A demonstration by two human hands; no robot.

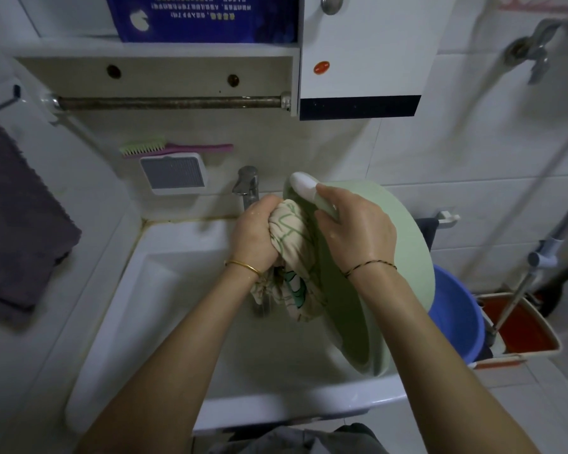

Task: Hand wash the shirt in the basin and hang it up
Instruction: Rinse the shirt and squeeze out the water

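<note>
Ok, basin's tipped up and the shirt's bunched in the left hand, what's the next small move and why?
Probably keep the green basin tilted over the sink and squeeze the shirt harder. The left hand grips the bunched cloth, the right hand holds the basin's rim, and water seems to run off below the shirt.

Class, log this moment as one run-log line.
stage: draining | left hand: grips shirt | right hand: tips green basin by rim over sink | hung: not yet
</note>
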